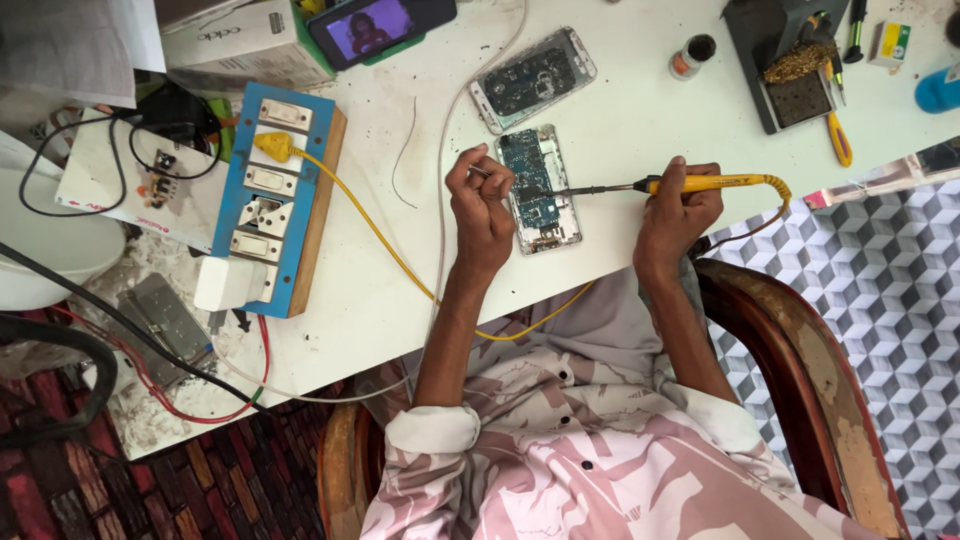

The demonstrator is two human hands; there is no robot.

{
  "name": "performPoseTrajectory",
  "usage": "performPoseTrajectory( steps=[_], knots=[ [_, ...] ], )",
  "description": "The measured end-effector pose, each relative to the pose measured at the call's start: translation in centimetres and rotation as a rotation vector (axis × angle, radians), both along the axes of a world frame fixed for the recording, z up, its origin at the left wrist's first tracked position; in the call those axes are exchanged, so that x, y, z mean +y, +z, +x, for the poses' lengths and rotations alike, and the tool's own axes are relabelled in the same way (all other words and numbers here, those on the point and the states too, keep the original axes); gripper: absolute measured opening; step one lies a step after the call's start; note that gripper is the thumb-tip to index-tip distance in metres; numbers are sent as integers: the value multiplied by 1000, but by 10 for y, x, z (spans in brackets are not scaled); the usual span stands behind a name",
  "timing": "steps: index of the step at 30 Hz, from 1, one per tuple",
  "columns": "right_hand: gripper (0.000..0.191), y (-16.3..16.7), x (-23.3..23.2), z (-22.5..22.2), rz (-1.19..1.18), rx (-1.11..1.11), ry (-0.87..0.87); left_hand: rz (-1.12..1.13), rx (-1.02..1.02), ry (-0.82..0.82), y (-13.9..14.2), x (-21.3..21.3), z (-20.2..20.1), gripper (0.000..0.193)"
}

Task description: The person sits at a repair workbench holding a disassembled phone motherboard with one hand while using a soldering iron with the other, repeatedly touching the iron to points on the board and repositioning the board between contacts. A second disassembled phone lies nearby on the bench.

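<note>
On the white desk (640, 130), going left to right: a blue switchboard (275, 200) takes a yellow plug (272, 146), whose cord runs off toward the person. The left hand (480, 205) is curled nearly closed, its fingertips pinching what looks like thin solder wire (478, 172) just beside the opened phone (540, 190). That phone lies flat near the desk's front edge, back off, a blue circuit board and metal shields exposed inside a pale frame. The right hand (678, 205) is wrapped tight round the yellow handle of a soldering iron (660, 185), tip resting on the board. This looks like soldering a joint in progress; the next move would call for a steady tip and wire fed precisely to it. A second open phone (533, 78) lies further back.
</note>
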State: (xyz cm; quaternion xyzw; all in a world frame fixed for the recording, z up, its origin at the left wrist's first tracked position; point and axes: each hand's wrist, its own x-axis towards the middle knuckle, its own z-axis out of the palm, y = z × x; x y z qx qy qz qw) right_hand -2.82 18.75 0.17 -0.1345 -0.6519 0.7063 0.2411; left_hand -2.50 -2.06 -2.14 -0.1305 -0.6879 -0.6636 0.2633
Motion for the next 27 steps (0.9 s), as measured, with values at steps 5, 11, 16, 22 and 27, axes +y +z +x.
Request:
performPoseTrajectory(
  steps=[5, 11, 16, 22, 27],
  knots=[
    [23, 0, 0, 0, -46, -11, 10, -20, 39, 14, -2, 1, -1, 31],
    [23, -1, -1, -1, -8, 11, 14, -32, 55, -8, 2, -2, -1, 44],
    [22, -2, 0, 3, 50, 1, 13, -25, 83, -23, 6, -3, -2, 51],
    [23, -4, 0, 3, 45, 42, 25, -80, 47, 24, 3, -4, 2, 37],
    [24, -3, 1, 0, 12, 12, 17, 109, -75, -16, 5, -7, 1, 23]
  ],
)
